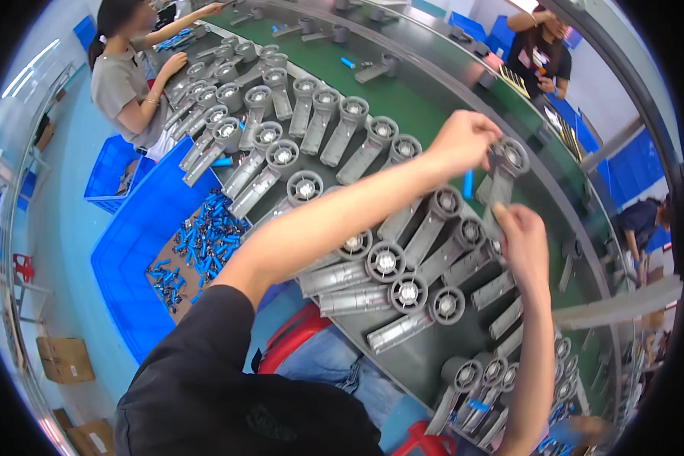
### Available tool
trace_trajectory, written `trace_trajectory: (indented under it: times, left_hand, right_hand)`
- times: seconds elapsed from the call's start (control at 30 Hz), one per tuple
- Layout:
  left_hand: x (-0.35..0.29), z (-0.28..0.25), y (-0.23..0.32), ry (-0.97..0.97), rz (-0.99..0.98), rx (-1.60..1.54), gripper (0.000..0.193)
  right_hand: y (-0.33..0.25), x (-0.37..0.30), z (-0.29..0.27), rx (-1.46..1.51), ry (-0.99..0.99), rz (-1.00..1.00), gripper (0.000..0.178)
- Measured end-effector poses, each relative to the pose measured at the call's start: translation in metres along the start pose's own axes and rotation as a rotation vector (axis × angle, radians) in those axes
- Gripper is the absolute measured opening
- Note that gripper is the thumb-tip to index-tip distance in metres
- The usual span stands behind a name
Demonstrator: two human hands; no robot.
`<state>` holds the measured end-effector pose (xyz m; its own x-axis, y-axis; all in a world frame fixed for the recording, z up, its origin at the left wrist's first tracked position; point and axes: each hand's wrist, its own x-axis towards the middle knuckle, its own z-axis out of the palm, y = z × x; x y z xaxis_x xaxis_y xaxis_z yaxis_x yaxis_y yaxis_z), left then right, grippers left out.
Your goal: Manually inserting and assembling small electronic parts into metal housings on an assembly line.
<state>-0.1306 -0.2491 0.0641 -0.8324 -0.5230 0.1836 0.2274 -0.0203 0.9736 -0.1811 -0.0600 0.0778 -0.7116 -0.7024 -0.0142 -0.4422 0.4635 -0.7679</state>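
Note:
Over the far side of the work surface, both my hands are at one grey handheld fan casing (pixel 512 157) with a round ringed head and a straight handle. My left hand (pixel 467 141) is closed, its fingertips pinched at the left edge of the head; whether a small part is also between them is hidden. Lower down, my right hand (pixel 523 237) grips the handle end, thumb on top. Just below my left hand lies a blue cylinder (pixel 467 184) that looks like a battery. Several similar casings (pixel 386 261) lie in rows beneath my arms, their heads showing spoked centres.
A blue bin (pixel 125 285) holding blue cylinders with wires (pixel 205 239) stands at the left. Past the casings runs a green conveyor belt (pixel 425 95). Co-workers sit at the far left (pixel 125 83) and far right (pixel 539 57). A red stool (pixel 292 338) is near my legs.

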Motion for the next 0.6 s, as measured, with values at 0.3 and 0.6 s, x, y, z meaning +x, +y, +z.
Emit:
trace_trajectory:
  times: [0.3, 0.6]
  left_hand:
    - [0.171, -0.087, -0.11, 0.14, -0.196, 0.433, 0.02]
    - [0.243, -0.317, -0.078, 0.751, 0.177, 1.54, 0.027]
  right_hand:
    - [0.073, 0.216, 0.102, -0.156, 0.119, -0.085, 0.043]
    - [0.065, 0.172, 0.051, -0.331, 0.159, -0.164, 0.035]
